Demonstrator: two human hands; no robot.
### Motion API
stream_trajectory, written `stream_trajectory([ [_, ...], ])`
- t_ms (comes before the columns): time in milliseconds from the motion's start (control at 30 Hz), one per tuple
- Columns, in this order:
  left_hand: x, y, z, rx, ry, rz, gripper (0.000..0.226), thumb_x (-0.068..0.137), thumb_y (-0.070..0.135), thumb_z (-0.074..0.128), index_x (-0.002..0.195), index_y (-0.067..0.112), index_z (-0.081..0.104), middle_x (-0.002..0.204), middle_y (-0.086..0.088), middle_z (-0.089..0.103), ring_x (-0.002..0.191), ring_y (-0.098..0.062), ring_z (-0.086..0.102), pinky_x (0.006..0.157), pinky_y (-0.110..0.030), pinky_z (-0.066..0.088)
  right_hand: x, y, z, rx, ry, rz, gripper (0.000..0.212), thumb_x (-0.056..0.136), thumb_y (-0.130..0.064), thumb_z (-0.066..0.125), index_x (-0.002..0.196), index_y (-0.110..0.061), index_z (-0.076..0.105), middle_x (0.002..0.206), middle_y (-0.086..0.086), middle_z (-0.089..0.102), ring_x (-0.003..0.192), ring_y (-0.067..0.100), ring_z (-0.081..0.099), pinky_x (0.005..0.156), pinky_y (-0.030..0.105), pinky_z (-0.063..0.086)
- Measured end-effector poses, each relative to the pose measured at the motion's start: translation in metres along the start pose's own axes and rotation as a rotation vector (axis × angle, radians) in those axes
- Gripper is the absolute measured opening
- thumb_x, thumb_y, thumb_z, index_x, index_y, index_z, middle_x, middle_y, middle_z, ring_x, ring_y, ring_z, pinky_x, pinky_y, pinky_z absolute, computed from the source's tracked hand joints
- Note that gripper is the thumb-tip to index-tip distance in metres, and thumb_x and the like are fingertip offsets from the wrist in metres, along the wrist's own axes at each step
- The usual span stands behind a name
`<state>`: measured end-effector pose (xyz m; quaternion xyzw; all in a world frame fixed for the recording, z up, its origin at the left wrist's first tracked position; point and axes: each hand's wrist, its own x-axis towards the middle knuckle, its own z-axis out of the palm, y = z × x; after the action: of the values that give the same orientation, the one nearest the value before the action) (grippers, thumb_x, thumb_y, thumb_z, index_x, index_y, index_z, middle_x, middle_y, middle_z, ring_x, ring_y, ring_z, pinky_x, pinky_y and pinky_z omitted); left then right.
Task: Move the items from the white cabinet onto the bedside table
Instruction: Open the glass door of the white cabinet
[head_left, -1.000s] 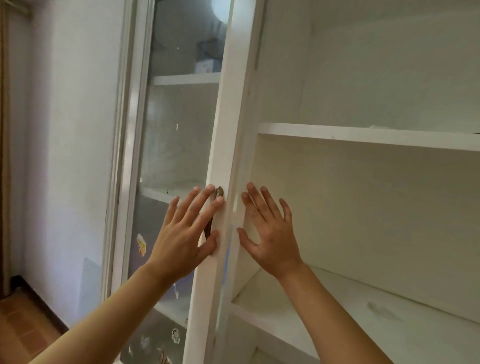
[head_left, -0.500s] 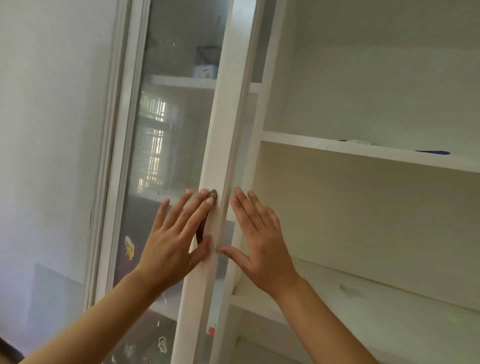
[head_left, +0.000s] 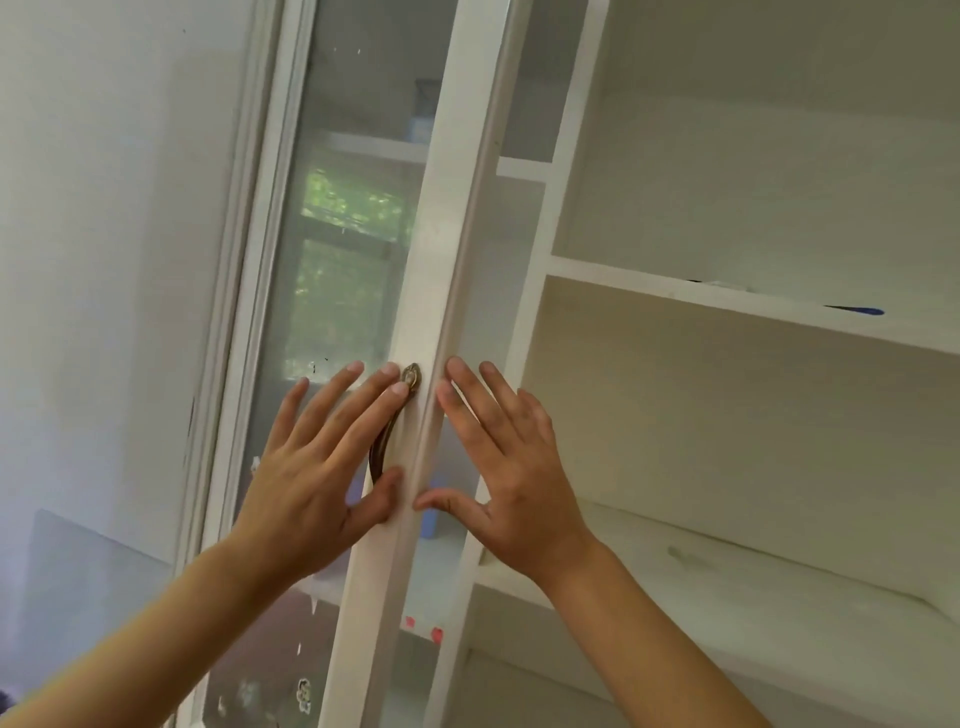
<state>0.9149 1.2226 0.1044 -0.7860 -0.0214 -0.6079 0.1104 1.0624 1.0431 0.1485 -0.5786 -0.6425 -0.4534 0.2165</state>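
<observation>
Both bare forearms reach up and forward, side by side. The left hand (head_left: 317, 478) is spread flat, fingers straight (thumb angled out to the right). The right hand (head_left: 511, 483) mirrors it, fingers extended, thumb pointing left.

A glass door (head_left: 358, 291) stands left of the open shelves (head_left: 727, 301), with a wall (head_left: 114, 260) further left. A handle (head_left: 392, 431) sits on the door's frame. The left hand (head_left: 311, 478) lies left of that frame, the right hand (head_left: 514, 478) right of it.
</observation>
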Motion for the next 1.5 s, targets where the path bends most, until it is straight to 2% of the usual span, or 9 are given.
stream_trajectory([
  [167, -0.009, -0.006, -0.024, -0.016, 0.018, -0.006, 0.063, 0.107, 0.048, 0.042, 0.16, 0.014, 0.034, 0.167, -0.008, 0.037, 0.157, -0.033, 0.029, 0.118, -0.071, 0.029, 0.01, -0.019, 0.003, 0.037, 0.044, -0.048, 0.092, 0.092, -0.06, 0.068, 0.163, -0.015, 0.03, 0.174, 0.003, 0.021, 0.162, 0.025, 0.013, 0.128, 0.056, 0.019],
  [467, -0.03, -0.02, -0.08, 0.046, 0.016, -0.038, 0.056, 0.11, 0.043, 0.038, 0.158, 0.013, 0.036, 0.165, -0.012, 0.039, 0.156, -0.035, 0.031, 0.118, -0.07, 0.028, 0.035, -0.063, 0.015, 0.169, 0.114, -0.14, 0.092, 0.092, -0.063, 0.065, 0.161, -0.013, 0.031, 0.171, 0.008, 0.025, 0.161, 0.028, 0.017, 0.126, 0.061, 0.022],
  [600, -0.049, -0.025, -0.106, 0.107, -0.037, -0.065, 0.063, 0.108, 0.049, 0.04, 0.159, 0.014, 0.034, 0.168, -0.01, 0.035, 0.157, -0.034, 0.028, 0.118, -0.071, 0.028, 0.047, -0.082, 0.024, 0.209, 0.143, -0.18, 0.091, 0.093, -0.064, 0.062, 0.161, -0.011, 0.033, 0.172, 0.007, 0.023, 0.161, 0.028, 0.016, 0.124, 0.063, 0.023],
  [700, -0.063, -0.027, -0.126, 0.14, -0.056, -0.089, 0.072, 0.102, 0.053, 0.051, 0.159, 0.014, 0.034, 0.169, -0.011, 0.032, 0.158, -0.033, 0.027, 0.119, -0.069, 0.029, 0.058, -0.098, 0.029, 0.234, 0.161, -0.213, 0.09, 0.093, -0.063, 0.064, 0.16, -0.011, 0.034, 0.171, 0.009, 0.024, 0.161, 0.03, 0.017, 0.123, 0.065, 0.025],
  [867, -0.076, -0.021, -0.151, 0.074, -0.029, -0.188, 0.078, 0.096, 0.042, 0.067, 0.158, 0.009, 0.034, 0.17, -0.014, 0.029, 0.155, -0.029, 0.034, 0.115, -0.059, 0.042, 0.078, -0.127, 0.04, 0.287, 0.186, -0.251, 0.093, 0.092, -0.064, 0.068, 0.16, -0.01, 0.034, 0.171, 0.01, 0.026, 0.161, 0.03, 0.018, 0.122, 0.065, 0.026],
  [1233, -0.105, -0.038, -0.192, 0.18, -0.009, -0.253, 0.075, 0.096, 0.035, 0.072, 0.157, 0.012, 0.036, 0.167, -0.012, 0.034, 0.154, -0.021, 0.035, 0.121, -0.041, 0.039, 0.113, -0.176, 0.066, 0.34, 0.2, -0.292, 0.093, 0.095, -0.061, 0.069, 0.162, -0.01, 0.031, 0.172, 0.01, 0.022, 0.161, 0.026, 0.016, 0.124, 0.059, 0.026],
  [1500, -0.124, -0.063, -0.206, 0.217, 0.027, -0.301, 0.069, 0.101, 0.033, 0.064, 0.158, 0.008, 0.036, 0.166, -0.009, 0.037, 0.153, -0.019, 0.037, 0.122, -0.038, 0.038, 0.14, -0.204, 0.081, 0.348, 0.208, -0.331, 0.084, 0.099, -0.056, 0.064, 0.162, -0.009, 0.033, 0.172, 0.01, 0.024, 0.161, 0.025, 0.017, 0.122, 0.06, 0.027],
])
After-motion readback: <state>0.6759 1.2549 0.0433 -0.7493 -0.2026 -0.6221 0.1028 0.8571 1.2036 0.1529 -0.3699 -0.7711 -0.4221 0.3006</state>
